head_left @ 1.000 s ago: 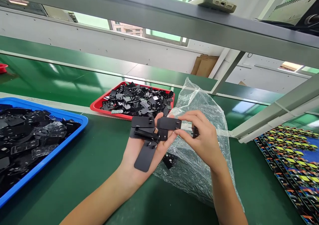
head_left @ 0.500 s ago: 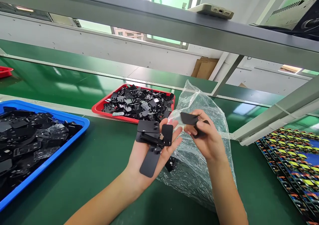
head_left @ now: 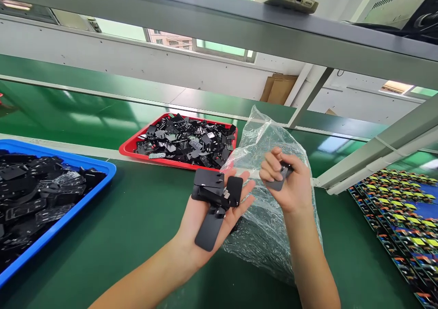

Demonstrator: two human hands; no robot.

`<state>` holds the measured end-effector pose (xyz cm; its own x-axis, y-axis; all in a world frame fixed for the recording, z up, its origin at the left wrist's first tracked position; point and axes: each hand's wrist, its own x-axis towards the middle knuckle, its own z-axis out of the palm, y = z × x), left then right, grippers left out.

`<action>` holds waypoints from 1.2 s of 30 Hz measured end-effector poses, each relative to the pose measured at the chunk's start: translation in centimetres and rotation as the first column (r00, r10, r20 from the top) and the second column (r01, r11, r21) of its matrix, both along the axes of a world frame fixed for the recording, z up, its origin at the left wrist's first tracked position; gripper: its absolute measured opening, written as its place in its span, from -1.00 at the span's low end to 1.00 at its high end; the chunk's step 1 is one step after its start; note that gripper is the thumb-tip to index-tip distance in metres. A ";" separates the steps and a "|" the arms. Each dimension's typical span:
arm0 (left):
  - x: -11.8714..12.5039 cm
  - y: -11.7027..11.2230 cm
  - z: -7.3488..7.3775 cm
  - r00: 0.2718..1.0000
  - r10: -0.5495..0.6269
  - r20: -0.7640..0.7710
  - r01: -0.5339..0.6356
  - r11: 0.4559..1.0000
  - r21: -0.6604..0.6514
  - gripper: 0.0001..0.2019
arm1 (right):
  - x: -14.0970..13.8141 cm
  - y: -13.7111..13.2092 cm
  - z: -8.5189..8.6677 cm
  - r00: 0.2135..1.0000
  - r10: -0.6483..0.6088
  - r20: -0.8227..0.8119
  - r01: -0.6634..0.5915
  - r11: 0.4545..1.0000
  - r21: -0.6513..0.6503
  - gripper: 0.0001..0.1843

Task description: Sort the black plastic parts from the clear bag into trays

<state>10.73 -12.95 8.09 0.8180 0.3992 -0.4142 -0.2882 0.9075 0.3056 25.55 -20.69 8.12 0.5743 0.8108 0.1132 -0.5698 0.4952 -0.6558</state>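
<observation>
My left hand (head_left: 186,245) is palm up with fingers spread, bearing several flat black plastic pieces (head_left: 209,229). They overlap across the palm and finger bases; some have small tabs or hinge-like ends. To its right, raised above a clear plastic bag (head_left: 263,227), my right hand (head_left: 290,186) has its fingers curled round another black plastic piece (head_left: 276,182). Part of that piece is hidden by the fingers. The hands are apart. Just behind my left hand stands a red tray (head_left: 128,150) heaped with small black parts (head_left: 191,140).
A blue tray (head_left: 111,170) of black parts stands at the left on the green table (head_left: 137,222). Stacked circuit boards (head_left: 404,213) lie at the right. Overhead runs a grey shelf (head_left: 205,22) bearing a phone (head_left: 290,0), with a slanting post (head_left: 376,149) at the right.
My right hand has turned and closed its fingers further round its piece, moving slightly right. My left hand has shifted a little right with its pieces. The view has tilted down slightly.
</observation>
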 end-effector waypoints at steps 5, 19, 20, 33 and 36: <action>0.4 1.1 0.3 0.992 0.123 -0.022 -0.124 0.991 -0.052 -0.74 | -2.6 -0.6 0.5 0.642 0.057 0.765 0.282 0.910 -0.305 -0.91; 0.2 2.1 1.0 0.978 0.206 0.037 -0.199 0.970 -0.139 -0.77 | -5.9 1.3 -2.0 -0.083 0.059 0.995 0.640 0.768 0.008 -0.85; 0.3 2.1 1.0 0.977 0.211 0.036 -0.204 0.969 -0.136 -0.77 | -5.8 1.3 -2.1 -0.122 0.037 0.992 0.657 0.752 0.053 -0.84; 0.5 1.9 0.4 0.985 0.168 0.035 -0.166 0.984 -0.063 -0.77 | -3.9 0.3 -1.1 -0.453 -0.026 0.891 0.693 0.618 0.370 -0.82; 0.4 1.9 0.7 0.985 0.173 0.003 -0.173 0.984 -0.041 -0.77 | -3.6 -0.1 -0.7 -0.246 -0.052 0.968 0.647 0.735 0.204 -0.90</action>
<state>11.17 -11.03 8.78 0.7410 0.5178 -0.4275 -0.4435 0.8555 0.2673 21.95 -20.83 7.44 0.3015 0.6422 0.7048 0.9339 -0.0501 -0.3540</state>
